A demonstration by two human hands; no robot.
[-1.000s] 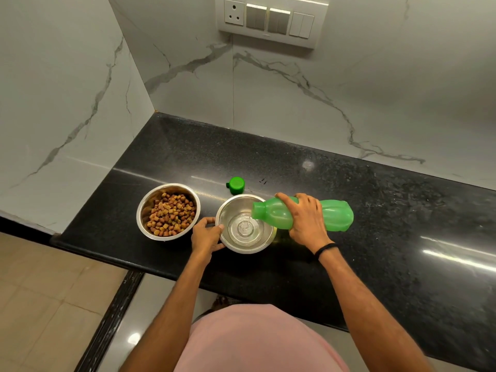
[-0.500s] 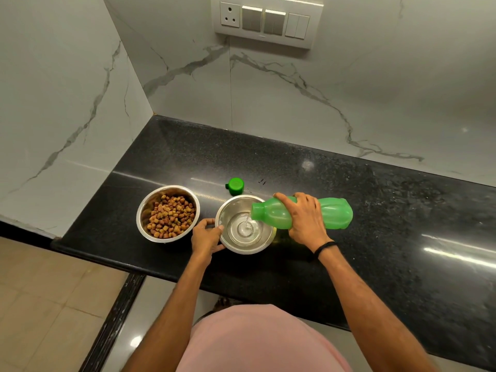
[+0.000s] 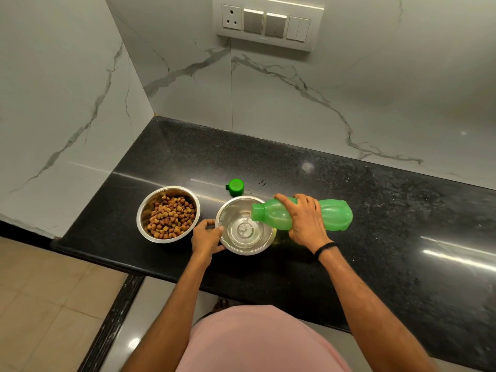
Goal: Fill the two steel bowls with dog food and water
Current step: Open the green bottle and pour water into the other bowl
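Note:
Two steel bowls stand side by side near the counter's front edge. The left bowl (image 3: 142, 210) is heaped with brown dog food (image 3: 171, 220). The right bowl (image 3: 228, 208) holds a shallow pool of water (image 3: 244, 232). My left hand (image 3: 206, 237) grips the right bowl's left rim. My right hand (image 3: 306, 221) holds a green bottle (image 3: 335, 214) lying almost level, its open mouth over the bowl, and a thin stream of water runs down from it. The bottle's green cap (image 3: 235, 187) sits on the counter just behind the bowls.
The black granite counter (image 3: 375, 210) runs off to the right. White marble walls close it in at the back and left. A switch panel (image 3: 268, 22) hangs on the back wall. Tiled floor lies below the front edge at left.
The bottle keeps pouring and the water in the right bowl has risen a little. Both hands stay where they were.

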